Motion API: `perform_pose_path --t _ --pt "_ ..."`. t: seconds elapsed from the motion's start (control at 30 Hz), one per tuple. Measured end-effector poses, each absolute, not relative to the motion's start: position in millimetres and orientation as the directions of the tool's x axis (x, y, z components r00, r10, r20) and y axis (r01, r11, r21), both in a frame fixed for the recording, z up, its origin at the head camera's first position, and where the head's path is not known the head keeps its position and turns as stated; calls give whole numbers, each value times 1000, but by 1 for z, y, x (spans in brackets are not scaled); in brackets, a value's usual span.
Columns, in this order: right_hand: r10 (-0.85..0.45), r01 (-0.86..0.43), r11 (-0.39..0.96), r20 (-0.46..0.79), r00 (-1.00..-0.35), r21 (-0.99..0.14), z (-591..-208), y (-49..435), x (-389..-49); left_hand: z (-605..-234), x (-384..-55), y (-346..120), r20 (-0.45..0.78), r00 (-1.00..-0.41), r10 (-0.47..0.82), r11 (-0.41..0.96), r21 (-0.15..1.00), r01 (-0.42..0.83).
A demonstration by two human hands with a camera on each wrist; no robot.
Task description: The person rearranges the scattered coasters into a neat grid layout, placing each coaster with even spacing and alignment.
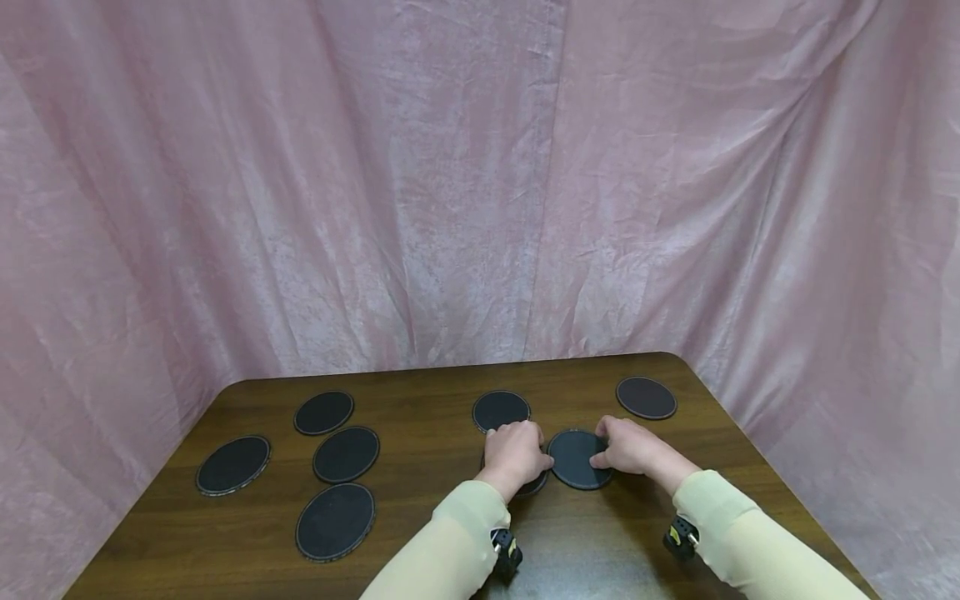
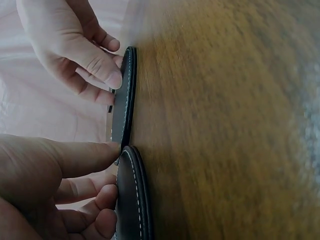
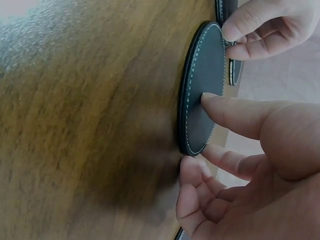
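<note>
My right hand (image 1: pixel 632 447) holds a round black coaster (image 1: pixel 573 460) with pale stitching; in the right wrist view the thumb lies on its face and the fingers curl at its rim. Beneath my left hand (image 1: pixel 514 454) is a second black coaster (image 2: pixel 129 205), mostly covered in the head view. The left fingers are bent over it, and the left thumb sits where the two rims meet. In the left wrist view these coasters nearly line up edge to edge.
Just beyond my left hand lies another coaster (image 1: pixel 501 410). A brownish one (image 1: pixel 646 397) is at the back right. Several more, including a large near one (image 1: pixel 335 522), spread over the left of the wooden table (image 1: pixel 420 533). A pink curtain (image 1: pixel 465 183) hangs behind.
</note>
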State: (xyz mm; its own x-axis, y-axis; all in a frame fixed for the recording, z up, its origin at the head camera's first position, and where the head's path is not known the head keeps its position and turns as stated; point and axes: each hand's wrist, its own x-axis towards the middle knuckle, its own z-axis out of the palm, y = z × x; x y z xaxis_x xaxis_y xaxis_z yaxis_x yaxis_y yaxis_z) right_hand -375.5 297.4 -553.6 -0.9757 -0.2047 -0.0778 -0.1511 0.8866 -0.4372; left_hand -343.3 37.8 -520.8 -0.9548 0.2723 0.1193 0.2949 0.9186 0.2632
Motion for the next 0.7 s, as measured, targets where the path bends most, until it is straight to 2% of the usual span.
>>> perform_pose_path --t 0.33,0.57,0.7 --pt "-213 -169 898 -66 -975 -407 -553 296 -372 -484 -320 36 88 -955 283 908 296 297" --pt "-223 -176 895 -71 -972 -409 -552 296 -374 -517 -343 38 111 -950 293 910 272 313" --pt "-224 -175 896 -76 -972 -408 -545 294 -367 -523 -346 38 116 -948 297 908 272 318"
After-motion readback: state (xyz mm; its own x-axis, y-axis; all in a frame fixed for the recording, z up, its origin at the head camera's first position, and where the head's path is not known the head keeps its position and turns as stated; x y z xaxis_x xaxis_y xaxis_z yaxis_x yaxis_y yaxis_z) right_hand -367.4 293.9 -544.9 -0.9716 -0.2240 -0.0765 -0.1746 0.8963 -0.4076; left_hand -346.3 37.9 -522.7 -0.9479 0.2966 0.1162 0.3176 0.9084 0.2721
